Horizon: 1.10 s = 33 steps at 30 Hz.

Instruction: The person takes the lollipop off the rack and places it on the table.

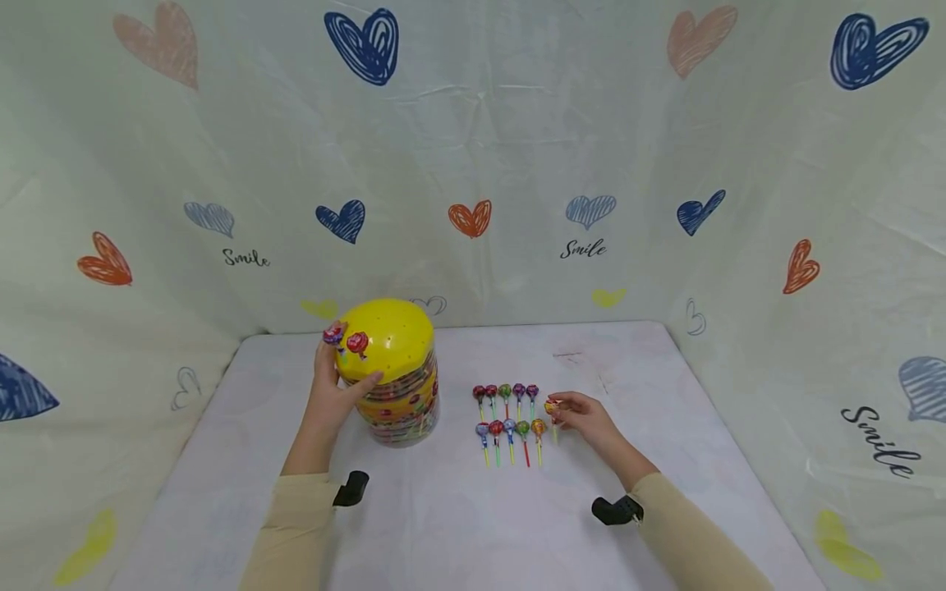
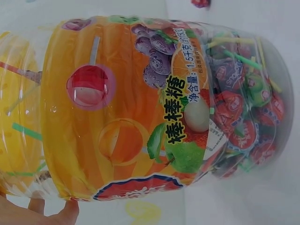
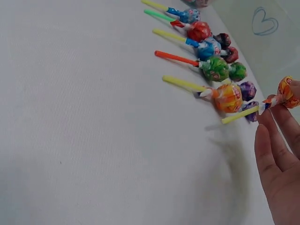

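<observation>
My left hand [image 1: 342,392] grips a big clear jar of lollipops [image 1: 402,410] by its upper side, thumb across the edge of the yellow lid [image 1: 392,332]. In the left wrist view the jar's orange fruit label [image 2: 126,112] shows, with wrapped lollipops [image 2: 239,93] behind the clear plastic. To the right, my right hand [image 1: 584,417] pinches an orange-and-yellow wrapped lollipop [image 3: 287,93] by its candy head, the yellow stick [image 3: 239,115] pointing toward me. Beside it, several lollipops lie in two rows, the nearest an orange one [image 3: 228,98] in the front row.
The white table [image 1: 458,525] reaches back to a pale curtain [image 1: 488,148] printed with hearts. Black wrist camera mounts [image 1: 617,510] sit at both sleeves. The back row includes a purple lollipop [image 1: 532,391] near my right fingers.
</observation>
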Available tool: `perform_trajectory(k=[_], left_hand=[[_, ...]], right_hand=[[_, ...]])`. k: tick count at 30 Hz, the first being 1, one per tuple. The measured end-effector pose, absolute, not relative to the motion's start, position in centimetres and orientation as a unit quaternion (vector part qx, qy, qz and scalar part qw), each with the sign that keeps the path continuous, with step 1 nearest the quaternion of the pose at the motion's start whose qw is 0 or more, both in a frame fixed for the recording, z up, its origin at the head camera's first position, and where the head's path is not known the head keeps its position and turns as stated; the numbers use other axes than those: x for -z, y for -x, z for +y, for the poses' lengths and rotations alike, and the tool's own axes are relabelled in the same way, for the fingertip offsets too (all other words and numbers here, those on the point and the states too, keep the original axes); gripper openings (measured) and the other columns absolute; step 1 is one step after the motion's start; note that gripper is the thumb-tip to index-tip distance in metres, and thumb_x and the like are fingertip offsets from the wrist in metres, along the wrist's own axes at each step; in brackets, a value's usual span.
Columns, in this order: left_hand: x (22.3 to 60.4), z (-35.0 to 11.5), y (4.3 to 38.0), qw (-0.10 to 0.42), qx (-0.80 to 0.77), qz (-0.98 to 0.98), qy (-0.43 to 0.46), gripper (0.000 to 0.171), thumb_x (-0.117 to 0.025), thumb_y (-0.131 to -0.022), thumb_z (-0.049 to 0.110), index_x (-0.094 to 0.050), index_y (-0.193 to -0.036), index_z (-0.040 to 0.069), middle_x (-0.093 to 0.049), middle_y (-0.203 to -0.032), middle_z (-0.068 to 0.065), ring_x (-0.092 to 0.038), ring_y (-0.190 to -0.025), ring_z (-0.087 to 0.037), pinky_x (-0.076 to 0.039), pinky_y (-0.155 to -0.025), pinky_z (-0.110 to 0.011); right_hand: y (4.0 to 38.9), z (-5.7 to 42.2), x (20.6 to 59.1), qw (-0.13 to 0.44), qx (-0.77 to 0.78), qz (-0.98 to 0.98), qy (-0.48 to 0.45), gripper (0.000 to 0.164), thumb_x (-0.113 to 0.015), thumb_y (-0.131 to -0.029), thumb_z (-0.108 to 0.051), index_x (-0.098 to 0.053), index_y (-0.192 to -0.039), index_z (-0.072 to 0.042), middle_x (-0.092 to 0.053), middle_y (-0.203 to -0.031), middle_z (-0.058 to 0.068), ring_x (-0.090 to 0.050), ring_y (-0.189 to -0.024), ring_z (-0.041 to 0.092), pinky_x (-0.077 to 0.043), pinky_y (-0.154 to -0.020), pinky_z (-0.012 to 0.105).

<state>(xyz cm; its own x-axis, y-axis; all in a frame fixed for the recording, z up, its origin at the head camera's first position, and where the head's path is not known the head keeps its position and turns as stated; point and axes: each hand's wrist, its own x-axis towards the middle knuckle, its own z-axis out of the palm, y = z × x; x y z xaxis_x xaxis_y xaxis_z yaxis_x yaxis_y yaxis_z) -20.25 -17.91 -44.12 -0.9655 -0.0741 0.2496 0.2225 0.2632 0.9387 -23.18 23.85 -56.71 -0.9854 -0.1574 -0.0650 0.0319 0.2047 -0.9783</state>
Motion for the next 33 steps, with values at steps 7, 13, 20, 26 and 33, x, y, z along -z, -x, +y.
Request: perform_trajectory(k=[7, 13, 20, 26, 33], left_hand=[[43.9, -17.7, 20.4, 0.12, 0.596, -0.793, 0.041, 0.091, -0.074, -0.088, 0.016, -0.016, -0.157, 0.027, -0.004, -0.161, -0.005, -0.005, -0.147, -0.029, -0.006, -0.114, -0.062], [44.0, -17.8, 20.3, 0.127, 0.594, -0.793, 0.05, 0.089, -0.073, -0.088, 0.014, -0.017, -0.157, 0.025, -0.006, -0.16, -0.007, -0.006, -0.147, -0.03, -0.007, -0.114, -0.062], [42.9, -17.5, 19.7, 0.11, 0.597, -0.794, 0.038, 0.091, -0.072, -0.088, 0.01, -0.014, -0.157, 0.02, -0.004, -0.16, -0.011, -0.005, -0.146, -0.032, -0.007, -0.114, -0.062], [40.8, -16.6, 18.2, 0.107, 0.609, -0.784, 0.051, 0.087, -0.069, -0.089, 0.004, -0.013, -0.156, 0.009, -0.002, -0.159, -0.016, -0.006, -0.145, -0.036, -0.007, -0.113, -0.064], [40.5, -16.5, 17.9, 0.1, 0.614, -0.782, 0.041, 0.087, -0.069, -0.09, 0.007, -0.013, -0.156, 0.011, -0.002, -0.16, -0.013, -0.004, -0.146, -0.033, -0.004, -0.114, -0.062]], right_hand=[[23.5, 23.8, 56.7, 0.077, 0.607, 0.791, 0.015, 0.033, -0.063, -0.092, 0.002, -0.059, -0.124, 0.009, -0.067, -0.095, 0.014, -0.063, -0.076, 0.017, -0.054, -0.063, 0.029], [24.8, 24.4, 58.9, 0.074, 0.579, 0.811, 0.021, 0.031, -0.063, -0.091, 0.002, -0.062, -0.122, 0.004, -0.066, -0.09, 0.008, -0.059, -0.068, 0.017, -0.049, -0.056, 0.028], [25.3, 24.1, 59.6, 0.077, 0.542, 0.836, 0.031, 0.028, -0.068, -0.089, -0.003, -0.067, -0.117, -0.003, -0.065, -0.085, 0.005, -0.059, -0.071, 0.019, -0.047, -0.056, 0.028], [25.5, 24.1, 60.2, 0.07, 0.535, 0.842, 0.024, 0.026, -0.068, -0.089, -0.004, -0.068, -0.116, -0.003, -0.064, -0.085, 0.005, -0.057, -0.071, 0.017, -0.047, -0.06, 0.027], [25.5, 24.1, 59.9, 0.071, 0.52, 0.851, 0.026, 0.027, -0.069, -0.089, -0.007, -0.068, -0.116, -0.004, -0.062, -0.083, 0.005, -0.052, -0.069, 0.018, -0.044, -0.057, 0.027]])
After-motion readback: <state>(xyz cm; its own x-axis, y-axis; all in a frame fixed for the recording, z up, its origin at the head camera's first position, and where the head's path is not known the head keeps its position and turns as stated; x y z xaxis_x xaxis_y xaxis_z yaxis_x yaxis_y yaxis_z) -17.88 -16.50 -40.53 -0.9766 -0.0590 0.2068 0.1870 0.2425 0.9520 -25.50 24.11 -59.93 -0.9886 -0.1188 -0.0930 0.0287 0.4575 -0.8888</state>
